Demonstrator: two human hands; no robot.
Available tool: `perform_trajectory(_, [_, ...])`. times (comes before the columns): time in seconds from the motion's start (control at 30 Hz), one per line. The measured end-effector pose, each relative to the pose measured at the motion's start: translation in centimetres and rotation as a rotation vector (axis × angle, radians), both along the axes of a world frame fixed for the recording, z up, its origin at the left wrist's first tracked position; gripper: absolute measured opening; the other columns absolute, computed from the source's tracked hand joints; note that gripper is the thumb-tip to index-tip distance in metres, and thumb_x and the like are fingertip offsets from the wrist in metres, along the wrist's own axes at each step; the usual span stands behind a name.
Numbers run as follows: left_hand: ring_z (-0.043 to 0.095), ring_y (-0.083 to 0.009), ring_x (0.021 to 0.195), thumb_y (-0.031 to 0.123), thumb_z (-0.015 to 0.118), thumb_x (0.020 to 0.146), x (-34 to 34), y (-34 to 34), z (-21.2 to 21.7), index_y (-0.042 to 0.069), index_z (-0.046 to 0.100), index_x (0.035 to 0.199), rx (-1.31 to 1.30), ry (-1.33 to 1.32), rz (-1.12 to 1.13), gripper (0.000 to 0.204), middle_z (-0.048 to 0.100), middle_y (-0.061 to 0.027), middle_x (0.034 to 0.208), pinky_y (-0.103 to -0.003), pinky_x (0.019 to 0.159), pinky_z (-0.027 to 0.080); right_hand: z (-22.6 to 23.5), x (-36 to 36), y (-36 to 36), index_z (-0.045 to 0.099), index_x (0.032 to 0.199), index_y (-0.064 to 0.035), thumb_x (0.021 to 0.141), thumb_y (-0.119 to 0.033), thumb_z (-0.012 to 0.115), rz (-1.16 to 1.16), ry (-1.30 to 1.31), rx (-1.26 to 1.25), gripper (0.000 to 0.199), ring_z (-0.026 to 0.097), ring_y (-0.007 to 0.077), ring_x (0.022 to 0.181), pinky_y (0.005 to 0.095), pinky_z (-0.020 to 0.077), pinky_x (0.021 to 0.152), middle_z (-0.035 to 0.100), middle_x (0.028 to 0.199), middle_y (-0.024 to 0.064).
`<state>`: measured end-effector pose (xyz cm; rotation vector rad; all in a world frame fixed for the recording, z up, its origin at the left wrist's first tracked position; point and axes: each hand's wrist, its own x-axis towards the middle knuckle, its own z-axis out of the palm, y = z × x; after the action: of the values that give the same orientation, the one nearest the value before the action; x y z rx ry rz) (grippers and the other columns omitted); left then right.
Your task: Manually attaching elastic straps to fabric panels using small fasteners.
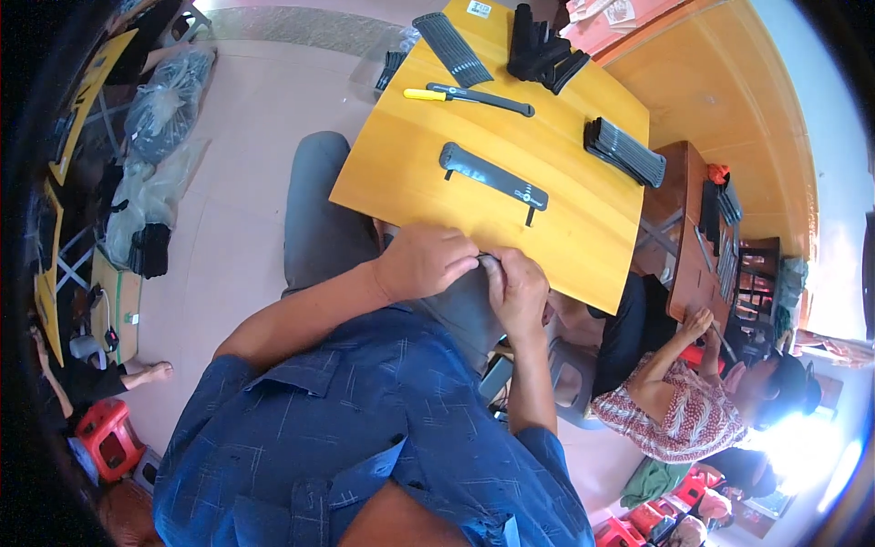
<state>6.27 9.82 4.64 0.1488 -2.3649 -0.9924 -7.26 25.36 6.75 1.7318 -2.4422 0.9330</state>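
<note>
Close to the table's near edge, my left hand (427,260) and my right hand (516,284) meet with fingertips pinched. Between them shows a bit of a small dark piece (484,258); my fingers cover most of it, so its kind cannot be made out. Just beyond my hands, a flat black strip (492,177) with pale printing and two narrow black tabs lies on the yellow tabletop (410,173). Farther off, a yellow-handled tool (425,94) rests against another black strip (483,98).
Fanned black strips (452,49) lie at the far left of the table, a black bundle (538,55) at the far edge, and a stack of strips (624,153) at the right. A co-worker (674,392) sits at a brown table (679,246). Plastic bags (169,105) stand leftward.
</note>
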Motion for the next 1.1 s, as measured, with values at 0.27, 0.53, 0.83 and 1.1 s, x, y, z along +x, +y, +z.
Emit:
perform_trajectory(0.27, [0.066, -0.0294, 0.067, 0.017, 0.072, 0.086, 0.6, -2.1, 0.7, 0.007, 0.069, 0.084, 0.119, -0.041, 0.146, 0.011, 0.066, -0.0085, 0.072, -0.040, 0.059, 0.051, 0.7, -0.7, -1.9, 0.070, 0.101, -0.0072, 0.091, -0.017, 0.071, 0.062, -0.195, 0.085, 0.014, 0.070, 0.0351, 0.081, 0.0438, 0.0549, 0.072, 0.069, 0.088, 0.0149])
perform_trajectory(0.53, [0.062, -0.0124, 0.057, 0.015, 0.073, 0.088, 0.7, -6.3, -0.2, 0.000, 0.071, 0.082, 0.545, -0.189, 0.345, 0.016, 0.066, -0.0077, 0.064, -0.030, 0.054, 0.048, -0.6, -5.9, 1.4, 0.069, 0.103, -0.0020, 0.095, -0.008, 0.072, -0.139, -0.582, 0.170, 0.011, 0.062, 0.0099, 0.075, 0.0268, 0.0508, 0.070, 0.070, 0.083, 0.0054])
perform_trajectory(0.83, [0.061, -0.0070, 0.060, 0.014, 0.065, 0.095, -1.3, -8.7, -1.9, 0.000, 0.069, 0.084, 0.540, -0.257, 0.316, 0.018, 0.065, -0.0016, 0.066, -0.025, 0.055, 0.048, -3.9, -10.6, 1.7, 0.066, 0.107, -0.0011, 0.103, -0.008, 0.063, -0.233, -1.043, -0.096, 0.009, 0.060, 0.0074, 0.078, 0.0224, 0.0507, 0.072, 0.067, 0.089, -0.0001])
perform_trajectory(1.1, [0.059, -0.0074, 0.061, 0.012, 0.067, 0.093, -3.0, -9.0, -1.5, -0.001, 0.070, 0.087, 0.618, -0.312, 0.330, 0.015, 0.064, -0.0039, 0.067, -0.026, 0.057, 0.046, -4.2, -11.4, 0.3, 0.064, 0.103, -0.0018, 0.103, -0.008, 0.060, -0.305, -1.057, -0.158, 0.007, 0.058, 0.0064, 0.075, 0.0208, 0.0470, 0.070, 0.064, 0.085, -0.0003])
